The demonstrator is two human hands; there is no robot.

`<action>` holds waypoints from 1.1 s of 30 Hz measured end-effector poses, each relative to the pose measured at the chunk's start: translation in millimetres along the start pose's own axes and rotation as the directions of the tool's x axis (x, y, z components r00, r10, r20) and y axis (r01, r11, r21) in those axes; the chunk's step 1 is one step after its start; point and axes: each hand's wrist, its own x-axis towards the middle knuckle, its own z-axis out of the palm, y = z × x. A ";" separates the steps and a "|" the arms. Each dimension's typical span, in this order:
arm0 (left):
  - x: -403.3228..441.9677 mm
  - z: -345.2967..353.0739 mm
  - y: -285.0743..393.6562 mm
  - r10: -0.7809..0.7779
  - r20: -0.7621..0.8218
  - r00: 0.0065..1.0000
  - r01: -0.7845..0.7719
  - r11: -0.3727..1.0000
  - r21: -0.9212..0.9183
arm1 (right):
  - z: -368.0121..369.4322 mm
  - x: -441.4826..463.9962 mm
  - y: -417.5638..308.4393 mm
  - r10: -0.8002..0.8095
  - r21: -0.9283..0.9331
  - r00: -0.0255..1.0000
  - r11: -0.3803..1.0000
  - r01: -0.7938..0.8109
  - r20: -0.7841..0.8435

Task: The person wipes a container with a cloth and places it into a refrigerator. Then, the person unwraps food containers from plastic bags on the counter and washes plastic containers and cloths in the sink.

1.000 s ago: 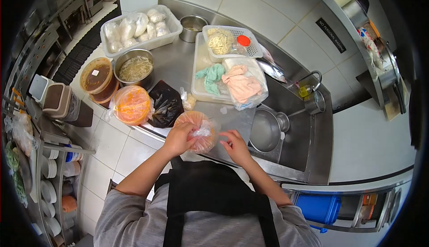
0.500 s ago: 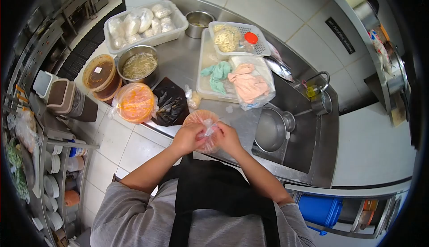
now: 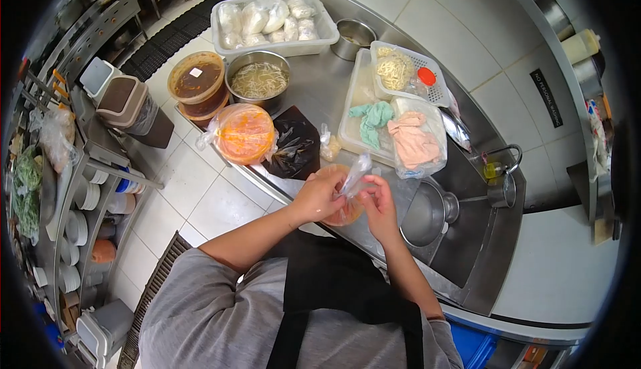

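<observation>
A clear plastic bag wraps a round tub of orange-red food at the counter's front edge. Its gathered neck stands up between my hands. My left hand is closed around the base of that neck. Just to the right, my right hand has its fingers loosely curled and apart, close beside the plastic. Left of the tub lies a black plastic bag, next to another bagged round tub of orange food. A small knotted bag sits just behind my hands.
A pot of sprouts, a tub of brown sauce and a bin of white bags stand at the back left. Cloths lie over a bin and bag on the right. A metal bowl sits in the sink.
The view has turned, shifting the scene rightward. The bag's gathered neck now stands upright in my left hand, and my right hand has come away from it slightly, its fingers more spread.
</observation>
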 end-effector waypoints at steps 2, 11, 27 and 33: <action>1.4 10.5 -10.1 -0.095 0.011 0.995 0.095 0.953 -0.287 | -0.1 4.3 17.4 -0.010 -0.093 0.998 0.996 0.005 -0.054; -2.9 -13.0 15.4 -0.119 -0.011 0.993 0.118 0.992 -0.049 | -13.5 10.6 38.0 -0.220 -0.597 0.975 0.788 0.152 -0.042; -7.9 -56.1 15.6 0.002 -0.060 0.998 -0.012 0.985 -0.172 | -12.6 14.5 20.9 -0.041 -0.462 0.995 0.887 -0.006 -0.090; -8.9 -59.1 25.7 0.183 -0.078 0.980 -0.163 0.963 0.216 | -6.6 7.4 16.2 -0.306 -0.388 0.927 0.898 0.206 -0.216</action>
